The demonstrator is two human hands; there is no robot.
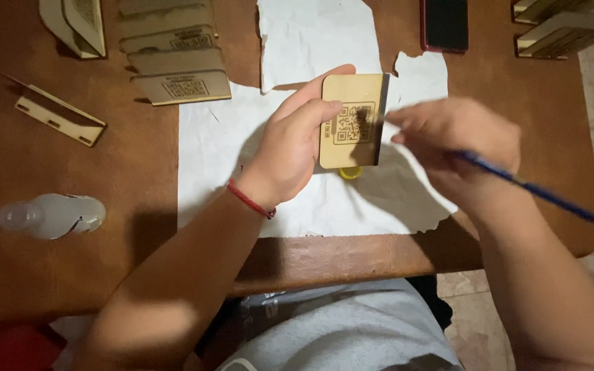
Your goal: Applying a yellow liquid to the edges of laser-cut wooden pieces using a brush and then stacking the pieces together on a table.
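Two bare hands work over a white sheet of paper (221, 158) spread on a brown table (70, 261). Left hand (290, 148), with a red cord at the wrist, is closed around a small wooden plaque (352, 120) engraved with a square code pattern, holding it upright above the paper. Right hand (458, 141) is blurred; its fingers pinch a thin blue brush (531, 189) whose tip meets the plaque's right edge, which looks darkened. A small yellow cap (350, 172) lies just below the plaque. To do this well, the left grip should stay off the painted edge, and strokes should run lightly along it, away from the engraved face. Similar plaques (173, 58) are stacked at upper left.
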